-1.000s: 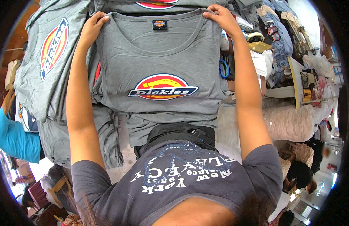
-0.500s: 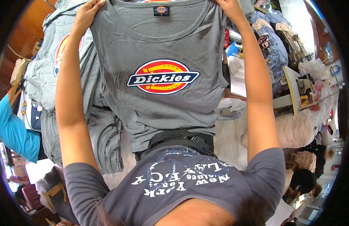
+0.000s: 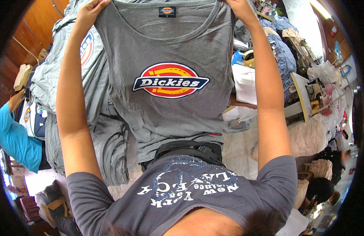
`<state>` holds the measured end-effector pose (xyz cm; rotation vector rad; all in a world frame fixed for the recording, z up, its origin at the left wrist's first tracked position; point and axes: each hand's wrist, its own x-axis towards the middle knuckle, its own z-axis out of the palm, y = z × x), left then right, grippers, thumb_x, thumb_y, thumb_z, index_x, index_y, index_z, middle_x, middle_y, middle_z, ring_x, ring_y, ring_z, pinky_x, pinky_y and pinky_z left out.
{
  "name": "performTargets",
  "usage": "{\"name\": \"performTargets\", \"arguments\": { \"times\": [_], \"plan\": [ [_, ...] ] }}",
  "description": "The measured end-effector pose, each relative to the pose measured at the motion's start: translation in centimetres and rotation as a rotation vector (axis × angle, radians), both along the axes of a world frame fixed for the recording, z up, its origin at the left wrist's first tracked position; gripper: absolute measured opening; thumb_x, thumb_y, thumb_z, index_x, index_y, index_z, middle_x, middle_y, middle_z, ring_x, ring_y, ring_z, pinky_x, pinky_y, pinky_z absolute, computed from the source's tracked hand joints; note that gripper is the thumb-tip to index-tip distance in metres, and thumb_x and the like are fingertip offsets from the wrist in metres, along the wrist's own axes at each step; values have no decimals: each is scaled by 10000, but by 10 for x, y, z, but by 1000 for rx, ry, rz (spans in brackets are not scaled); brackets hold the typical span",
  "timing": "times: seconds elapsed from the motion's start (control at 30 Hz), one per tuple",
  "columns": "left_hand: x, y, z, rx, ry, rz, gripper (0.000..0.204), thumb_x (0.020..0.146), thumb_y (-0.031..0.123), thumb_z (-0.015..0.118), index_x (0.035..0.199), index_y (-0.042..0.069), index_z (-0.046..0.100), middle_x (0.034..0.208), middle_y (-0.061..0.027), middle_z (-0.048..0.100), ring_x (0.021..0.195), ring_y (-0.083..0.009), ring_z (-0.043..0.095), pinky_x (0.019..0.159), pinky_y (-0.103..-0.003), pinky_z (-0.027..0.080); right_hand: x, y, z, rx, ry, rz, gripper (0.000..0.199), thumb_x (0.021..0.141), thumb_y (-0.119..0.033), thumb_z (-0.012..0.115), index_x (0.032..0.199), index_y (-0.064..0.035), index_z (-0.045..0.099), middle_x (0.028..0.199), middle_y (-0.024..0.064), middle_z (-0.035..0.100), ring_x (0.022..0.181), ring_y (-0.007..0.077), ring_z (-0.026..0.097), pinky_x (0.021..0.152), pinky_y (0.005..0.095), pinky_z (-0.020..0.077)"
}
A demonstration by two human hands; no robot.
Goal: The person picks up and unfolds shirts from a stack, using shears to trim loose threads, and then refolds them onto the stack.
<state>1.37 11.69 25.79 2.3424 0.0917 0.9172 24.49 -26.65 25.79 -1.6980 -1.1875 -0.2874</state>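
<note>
A grey sleeveless tank top hangs stretched out in front of me, its front facing me. On its chest is a red, yellow and navy printed logo, and a small black label shows inside the back neckline. My left hand pinches one shoulder strap at the upper left. The other strap is gripped by my right hand at the upper right, its fingertips partly cut off by the frame's top edge. The top's lower hem reaches down to a black waist pouch at my waist.
More grey garments are heaped on the left, some draping down. At the far left stands a person in a blue shirt. White paper and heaped blue cloth lie to the right, with plastic-wrapped goods and another person beyond.
Both hands keep hold of the straps at nearly the same height. The tank top hangs slightly straighter, and a small red tag now shows near its hem. My view has shifted a little.
</note>
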Motion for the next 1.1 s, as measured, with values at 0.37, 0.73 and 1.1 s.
{"name": "performTargets", "arguments": {
  "times": [0.37, 0.73, 1.1],
  "plan": [
    [7, 0, -5, 66, -11, 10, 333, 865, 389, 523, 969, 92, 633, 760, 47, 566, 709, -40, 495, 644, -186, 391, 8, -9, 0, -63, -163, -92, 226, 866, -169, 499, 772, 22, 578, 655, -6, 543, 649, 77, 478, 604, 249, 396],
    [4, -11, -6, 30, 105, -76, 351, 866, 371, 528, 925, 40, 628, 754, 59, 542, 703, -34, 474, 655, -171, 381, 10, -10, -10, -106, -86, -50, 272, 869, -221, 520, 748, 10, 597, 617, -22, 511, 624, 70, 452, 577, 247, 387],
    [5, -31, -53, -45, 376, -150, 320, 879, 366, 506, 891, 68, 622, 777, 90, 516, 752, -21, 438, 704, -180, 360, 12, 4, -70, -499, 130, 84, 345, 825, -368, 566, 858, -30, 630, 759, 10, 591, 712, 92, 498, 673, 240, 399]
  ]
}}
